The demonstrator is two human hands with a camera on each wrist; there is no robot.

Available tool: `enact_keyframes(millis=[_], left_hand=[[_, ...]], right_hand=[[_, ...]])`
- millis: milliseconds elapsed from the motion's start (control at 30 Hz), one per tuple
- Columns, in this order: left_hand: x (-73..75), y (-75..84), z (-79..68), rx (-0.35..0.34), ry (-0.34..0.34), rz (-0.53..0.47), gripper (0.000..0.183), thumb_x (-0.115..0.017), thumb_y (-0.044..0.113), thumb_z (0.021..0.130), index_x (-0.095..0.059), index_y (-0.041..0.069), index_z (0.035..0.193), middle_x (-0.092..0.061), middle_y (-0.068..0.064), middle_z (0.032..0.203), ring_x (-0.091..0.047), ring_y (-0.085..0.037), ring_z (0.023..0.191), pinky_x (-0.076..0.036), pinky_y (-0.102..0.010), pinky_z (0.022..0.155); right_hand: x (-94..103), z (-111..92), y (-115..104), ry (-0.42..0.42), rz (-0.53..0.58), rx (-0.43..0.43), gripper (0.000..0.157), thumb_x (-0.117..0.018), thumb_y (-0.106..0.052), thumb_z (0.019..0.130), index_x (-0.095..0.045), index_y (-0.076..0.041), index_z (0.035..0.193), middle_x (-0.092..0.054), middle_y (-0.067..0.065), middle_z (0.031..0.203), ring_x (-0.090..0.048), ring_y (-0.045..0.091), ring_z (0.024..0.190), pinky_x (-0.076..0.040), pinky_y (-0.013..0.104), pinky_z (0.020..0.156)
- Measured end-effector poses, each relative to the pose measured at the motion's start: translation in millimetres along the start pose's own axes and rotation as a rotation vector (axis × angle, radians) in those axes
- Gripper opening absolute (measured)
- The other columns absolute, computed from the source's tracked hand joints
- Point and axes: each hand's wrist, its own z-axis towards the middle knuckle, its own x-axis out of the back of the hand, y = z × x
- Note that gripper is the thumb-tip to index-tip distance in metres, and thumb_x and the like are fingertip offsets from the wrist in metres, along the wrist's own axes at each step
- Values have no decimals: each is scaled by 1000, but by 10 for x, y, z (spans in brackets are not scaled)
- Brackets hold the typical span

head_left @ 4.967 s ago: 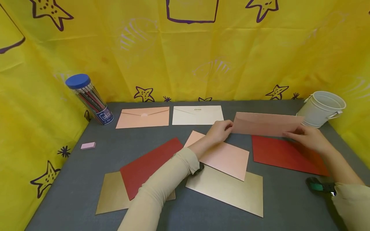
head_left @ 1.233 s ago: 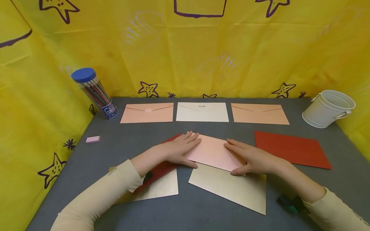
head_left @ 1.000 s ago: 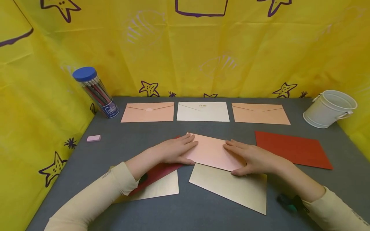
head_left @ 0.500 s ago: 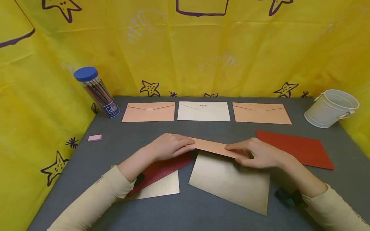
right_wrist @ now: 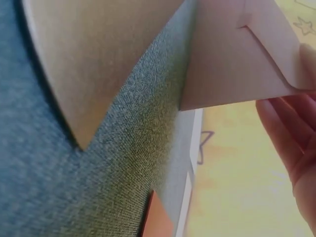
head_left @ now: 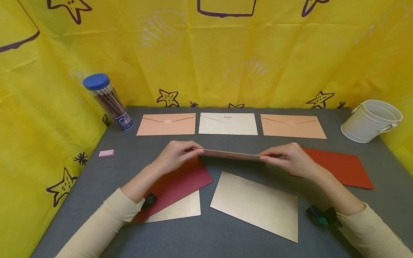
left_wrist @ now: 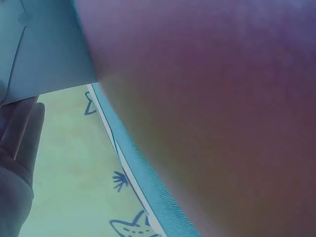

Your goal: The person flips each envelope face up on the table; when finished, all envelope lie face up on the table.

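Note:
A pink envelope (head_left: 229, 154) hangs between my two hands, lifted off the table and seen nearly edge-on in the head view. Its left end is pinched by my left hand (head_left: 174, 156), its right end by my right hand (head_left: 290, 159). In the right wrist view the envelope (right_wrist: 232, 64) shows its flap side, with the fingers (right_wrist: 281, 123) at one edge. The left wrist view has the envelope (left_wrist: 49, 49) at upper left and part of the hand (left_wrist: 17, 163) below it. Under the left hand lies a red envelope (head_left: 180, 186).
A gold envelope (head_left: 255, 204) lies in front, another gold one (head_left: 180, 208) under the red. Behind stand in a row a pink (head_left: 166, 127), a white (head_left: 227, 125) and a peach envelope (head_left: 292, 127). Another red envelope (head_left: 342, 166), a white bucket (head_left: 364, 123), pencil tub (head_left: 109, 104) and eraser (head_left: 106, 153) flank.
The peach envelope was set at the right of the back row. Both hands then took the pink envelope off the gold one, raised it and tilted it up on edge.

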Motion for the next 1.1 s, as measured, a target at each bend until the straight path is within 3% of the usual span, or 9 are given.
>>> enact_keyframes(millis=[167,300,467,633,733,1000,1100], left_hand=[[6,-66,7,61,8,-65,16,-67,12,93,-73,11,108,-72,2,97,-64,-10,83,-54,-27,74],[-22,-122,24,133,-24,-62,13,-65,12,94,-72,10,105,-71,0,94,-60,-11,78,-50,-25,68],[-47,-143,26,208,-60,-52,11,-64,12,95,-70,10,103,-69,-1,91,-54,-14,72,-43,-26,62],[-29,-128,27,216,-49,-34,9,-64,12,95,-69,9,102,-67,-2,86,-52,-15,69,-41,-26,59],[-3,-125,18,224,-27,-6,9,-63,12,96,-68,8,102,-65,-2,83,-50,-15,66,-39,-26,58],[181,-162,-115,305,105,28,8,-61,14,97,-64,6,98,-69,-8,92,-62,-21,79,-53,-35,71],[280,-183,-210,364,127,18,15,-59,14,99,-63,4,109,-69,-11,99,-64,-24,88,-54,-40,79]], right_hand=[[8,45,85,53,7,-44,23,-78,5,77,-78,-10,95,-74,-3,84,-66,8,66,-51,15,60],[16,53,160,68,56,-116,20,-77,4,79,-77,-8,95,-74,0,84,-64,9,65,-50,16,58],[11,35,264,5,68,-196,15,-76,-1,82,-77,-9,95,-72,0,81,-58,10,62,-48,19,55],[-39,56,337,-56,19,-284,2,-77,-10,84,-76,-8,85,-67,-3,69,-54,9,59,-47,21,53],[-81,121,336,-54,-5,-316,6,-77,-12,84,-75,-6,83,-66,-2,67,-54,10,59,-47,22,54],[-305,409,285,-16,37,-382,18,-76,-17,86,-74,-3,98,-71,3,82,-60,16,69,-50,21,61],[-434,536,229,-32,99,-421,20,-75,-22,88,-73,-5,97,-70,3,79,-58,18,67,-48,24,58]])
